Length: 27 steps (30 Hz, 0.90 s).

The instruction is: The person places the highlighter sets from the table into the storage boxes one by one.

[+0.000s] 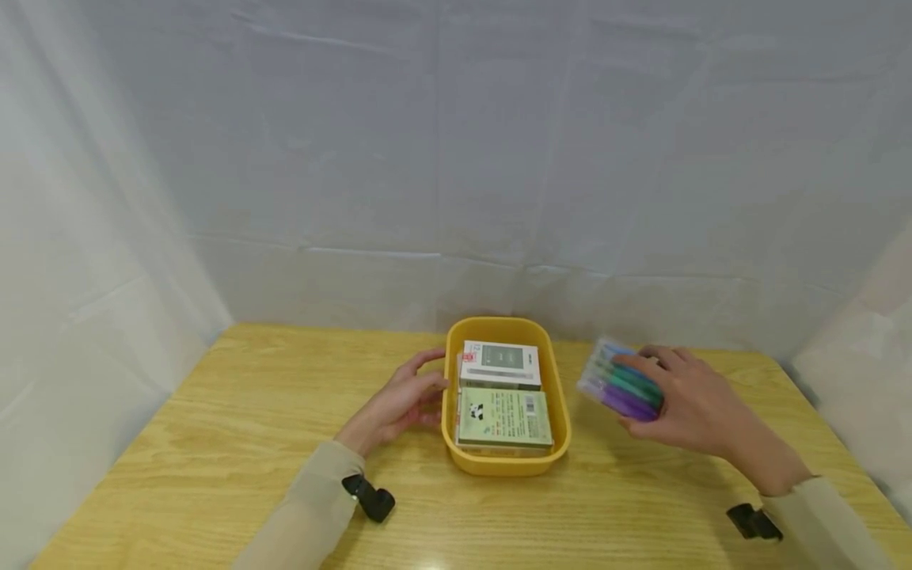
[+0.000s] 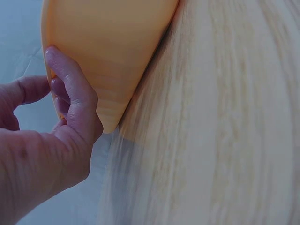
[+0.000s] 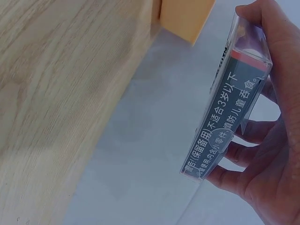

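A yellow plastic basket (image 1: 504, 464) stands mid-table. It holds a white box (image 1: 500, 362) with a grey panel and, in front of that, a pale green box (image 1: 504, 416) with a panda picture. My left hand (image 1: 402, 400) is at the basket's left side; its thumb and bent fingers pinch the rim in the left wrist view (image 2: 70, 108). Off to the basket's right, my right hand (image 1: 694, 400) grips a clear plastic pack (image 1: 621, 381) with blue, green and purple stick-like pieces, raised above the table. Its dark printed side (image 3: 220, 112) faces the right wrist camera.
The wooden table (image 1: 285, 419) runs back to a pale hanging sheet (image 1: 427, 158), with more sheet at both sides. Black straps (image 1: 369, 497) sit on both sleeved wrists.
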Each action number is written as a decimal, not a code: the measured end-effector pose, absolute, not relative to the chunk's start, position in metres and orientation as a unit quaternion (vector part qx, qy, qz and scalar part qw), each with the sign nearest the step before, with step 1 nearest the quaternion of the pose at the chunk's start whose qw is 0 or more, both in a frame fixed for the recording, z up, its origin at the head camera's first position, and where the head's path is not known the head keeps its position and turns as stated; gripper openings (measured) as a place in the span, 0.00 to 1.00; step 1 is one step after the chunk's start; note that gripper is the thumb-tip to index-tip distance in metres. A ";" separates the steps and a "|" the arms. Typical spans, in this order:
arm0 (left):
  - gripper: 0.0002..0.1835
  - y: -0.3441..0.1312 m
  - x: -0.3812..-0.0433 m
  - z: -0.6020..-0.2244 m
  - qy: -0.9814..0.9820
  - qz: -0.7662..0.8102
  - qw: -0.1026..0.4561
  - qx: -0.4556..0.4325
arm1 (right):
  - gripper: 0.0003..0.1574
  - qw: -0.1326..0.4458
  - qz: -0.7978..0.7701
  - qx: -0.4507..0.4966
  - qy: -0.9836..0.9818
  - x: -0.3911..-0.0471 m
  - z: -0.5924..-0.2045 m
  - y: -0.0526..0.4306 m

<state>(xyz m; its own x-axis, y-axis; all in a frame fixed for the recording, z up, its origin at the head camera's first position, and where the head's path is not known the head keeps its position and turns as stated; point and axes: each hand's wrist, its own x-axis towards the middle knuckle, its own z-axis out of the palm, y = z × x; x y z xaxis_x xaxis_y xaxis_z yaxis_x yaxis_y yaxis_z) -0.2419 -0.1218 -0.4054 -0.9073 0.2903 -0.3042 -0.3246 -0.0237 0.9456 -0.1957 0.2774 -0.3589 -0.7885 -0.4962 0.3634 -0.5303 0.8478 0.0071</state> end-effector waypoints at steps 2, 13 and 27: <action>0.33 -0.121 -0.242 -0.405 0.666 0.715 0.214 -0.015 | 0.49 0.180 0.048 0.277 -0.943 -0.196 -0.359 0.275; 0.33 -0.121 -0.241 -0.403 0.665 0.715 0.214 -0.017 | 0.50 0.174 0.045 0.290 -0.940 -0.195 -0.352 0.262; 0.34 -0.121 -0.243 -0.403 0.665 0.714 0.217 -0.016 | 0.50 0.164 0.059 0.306 -0.936 -0.198 -0.349 0.243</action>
<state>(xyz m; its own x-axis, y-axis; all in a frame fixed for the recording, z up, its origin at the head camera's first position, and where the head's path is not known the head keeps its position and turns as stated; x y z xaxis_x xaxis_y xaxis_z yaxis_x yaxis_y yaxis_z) -0.2427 -0.1213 -0.4029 -0.9049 0.2897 -0.3117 -0.3314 -0.0204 0.9433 -0.1976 0.2431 -0.3494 -0.7587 -0.5540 0.3426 -0.5924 0.8056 -0.0093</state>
